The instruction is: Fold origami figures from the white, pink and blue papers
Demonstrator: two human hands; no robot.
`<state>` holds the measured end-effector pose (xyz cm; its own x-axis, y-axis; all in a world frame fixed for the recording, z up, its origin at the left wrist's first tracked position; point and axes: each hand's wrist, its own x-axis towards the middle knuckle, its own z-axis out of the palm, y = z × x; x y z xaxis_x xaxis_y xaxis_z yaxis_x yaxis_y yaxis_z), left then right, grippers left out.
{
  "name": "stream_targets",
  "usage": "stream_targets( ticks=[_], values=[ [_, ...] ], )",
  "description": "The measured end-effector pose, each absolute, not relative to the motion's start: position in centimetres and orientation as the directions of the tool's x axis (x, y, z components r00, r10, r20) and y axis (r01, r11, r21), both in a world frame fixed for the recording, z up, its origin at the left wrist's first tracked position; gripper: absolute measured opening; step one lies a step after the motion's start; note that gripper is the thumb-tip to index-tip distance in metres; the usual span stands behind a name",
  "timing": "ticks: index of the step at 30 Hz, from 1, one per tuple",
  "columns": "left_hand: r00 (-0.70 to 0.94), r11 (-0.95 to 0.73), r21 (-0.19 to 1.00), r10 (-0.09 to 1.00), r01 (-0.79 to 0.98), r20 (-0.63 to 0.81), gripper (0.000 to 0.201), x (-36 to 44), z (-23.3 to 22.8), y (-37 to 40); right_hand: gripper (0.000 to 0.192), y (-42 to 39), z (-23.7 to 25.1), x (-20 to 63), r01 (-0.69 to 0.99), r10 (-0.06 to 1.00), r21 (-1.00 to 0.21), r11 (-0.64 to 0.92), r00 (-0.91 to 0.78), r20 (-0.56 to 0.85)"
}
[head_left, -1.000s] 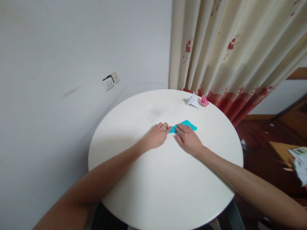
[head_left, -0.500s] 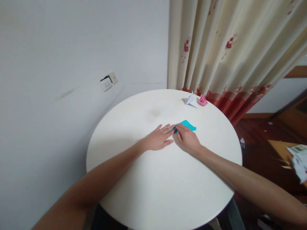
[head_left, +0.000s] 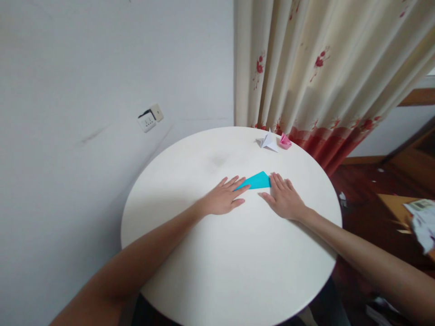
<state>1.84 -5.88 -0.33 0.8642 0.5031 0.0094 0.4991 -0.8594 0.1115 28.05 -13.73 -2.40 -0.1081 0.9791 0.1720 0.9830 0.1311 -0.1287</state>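
Observation:
A folded sheet of blue paper (head_left: 258, 181) lies flat on the white round table (head_left: 220, 253), its near edge straight and its top coming to a blunt point. My left hand (head_left: 222, 197) rests flat with fingers spread over the paper's left tip, partly hiding it. At the other end, my right hand (head_left: 284, 197) lies with its fingers stretched out on the paper's right corner, thumb apart on the table.
At the far edge stand a white folded-paper figure (head_left: 267, 141) and a pink folded-paper piece (head_left: 285, 141). Behind them hangs a floral curtain (head_left: 306, 81). A wall socket (head_left: 147, 121) is at left. Papers (head_left: 423, 222) lie on a wooden surface at right.
My right hand has slid right along the blue paper, from beside my left hand to the right corner, its fingers straightening. More paper shows between the hands. My left hand stays in place.

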Motion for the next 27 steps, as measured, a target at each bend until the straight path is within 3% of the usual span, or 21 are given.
stream_targets(
  ticks=[5, 8, 11, 14, 17, 21, 27],
  values=[
    [0.865, -0.86, 0.121, 0.502, 0.497, 0.013, 0.057, 1.8, -0.2, -5.9, 0.081, -14.7, -2.8, 32.7, 0.982, 0.984, -0.151, 0.118, -0.095, 0.152],
    [0.864, -0.86, 0.116, 0.503, 0.497, 0.023, 0.056, 1.8, -0.2, -5.9, 0.072, -13.8, -2.0, 32.5, 0.976, 0.971, -0.214, 0.049, 0.004, 0.239],
    [0.864, -0.862, 0.104, 0.502, 0.497, 0.032, 0.056, 1.7, -0.4, -5.8, 0.066, -12.5, -0.9, 28.8, 0.97, 0.949, -0.167, 0.175, -0.121, 0.29],
    [0.863, -0.862, 0.08, 0.504, 0.501, 0.03, 0.055, 1.7, -0.6, -5.9, 0.062, -11.4, -0.7, 24.1, 0.94, 0.93, -0.131, 0.316, -0.279, 0.241],
    [0.852, -0.852, 0.082, 0.522, 0.518, 0.044, 0.06, 1.7, -0.6, -5.9, 0.063, -10.7, -1.4, 21.4, 0.933, 0.936, -0.137, 0.332, -0.308, 0.171],
    [0.791, -0.797, 0.129, 0.603, 0.591, 0.103, 0.073, 1.3, -0.5, -5.0, 0.064, -9.4, -2.2, 21.6, 0.925, 0.923, -0.099, 0.367, -0.349, 0.161],
    [0.55, -0.585, 0.113, 0.801, 0.803, 0.237, 0.055, 1.0, -0.7, -2.9, 0.066, -6.1, -2.2, 21.2, 0.952, 0.947, -0.09, 0.292, -0.275, 0.164]
  ],
)
